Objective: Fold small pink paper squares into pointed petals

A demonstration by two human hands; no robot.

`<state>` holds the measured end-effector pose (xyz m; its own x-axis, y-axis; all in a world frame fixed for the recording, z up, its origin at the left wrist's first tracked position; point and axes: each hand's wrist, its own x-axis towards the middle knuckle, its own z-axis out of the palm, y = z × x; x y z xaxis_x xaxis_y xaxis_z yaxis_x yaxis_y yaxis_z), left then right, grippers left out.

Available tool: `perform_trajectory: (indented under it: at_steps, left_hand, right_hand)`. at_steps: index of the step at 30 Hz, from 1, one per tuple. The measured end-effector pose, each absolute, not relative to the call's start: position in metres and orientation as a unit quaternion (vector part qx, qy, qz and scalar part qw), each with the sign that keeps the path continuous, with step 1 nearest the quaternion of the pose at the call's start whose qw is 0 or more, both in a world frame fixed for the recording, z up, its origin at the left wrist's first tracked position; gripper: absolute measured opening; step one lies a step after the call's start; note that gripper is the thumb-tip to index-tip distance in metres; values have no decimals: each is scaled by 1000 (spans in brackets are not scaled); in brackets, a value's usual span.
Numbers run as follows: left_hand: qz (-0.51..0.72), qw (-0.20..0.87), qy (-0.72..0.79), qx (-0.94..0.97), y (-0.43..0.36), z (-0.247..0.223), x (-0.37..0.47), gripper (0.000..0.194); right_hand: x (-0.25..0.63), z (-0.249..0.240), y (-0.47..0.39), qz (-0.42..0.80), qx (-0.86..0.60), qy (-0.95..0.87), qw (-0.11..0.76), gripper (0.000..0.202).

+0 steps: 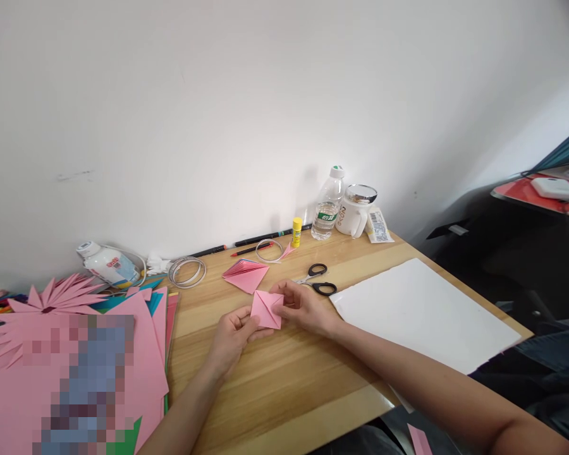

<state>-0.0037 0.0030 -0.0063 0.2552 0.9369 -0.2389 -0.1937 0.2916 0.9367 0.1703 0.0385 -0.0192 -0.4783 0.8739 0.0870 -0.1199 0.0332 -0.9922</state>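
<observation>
Between both hands, just above the wooden table [246,398], is a small square of folded pink paper [267,306] with diagonal creases. My left hand [234,332] pinches its lower left side, thumb on top and fingers underneath. At its upper right, my right hand [306,306] grips the edge with thumb and fingers. Just beyond lies a stack of folded pink paper pieces [246,275]. A pair of black-handled scissors [320,278] rests behind my right hand, its blades partly hidden.
A yellow glue stick [296,232], a water bottle [327,212] and a white mug [353,215] stand along the wall. White paper [422,316] lies at right. Pink sheets [146,341], a spiky pink paper flower [52,297] and a white bottle [109,264] are at left.
</observation>
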Motion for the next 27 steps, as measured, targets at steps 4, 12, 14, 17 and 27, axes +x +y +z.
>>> perform_trajectory:
  at_steps: [4,12,14,17,27]
  left_hand:
    - [400,669,448,439,3,-8,-4,38]
    - [371,642,481,468,1,-11,-4,30]
    - [350,665,460,474,-1,-11,-2,31]
    - [342,674,442,483,-1,-9,-1,32]
    - [358,669,454,467,-2,-10,-3,30]
  right_hand:
    - [171,-23,38,593,-340,-604,409,30]
    - [173,-21,37,525,-373,-679,354,20]
    - [173,-19,37,541,-369,-660,368,25]
    - [172,-15,35,548,-375,-658,354,21]
    - [173,-13,35,556,-375,-648,360,27]
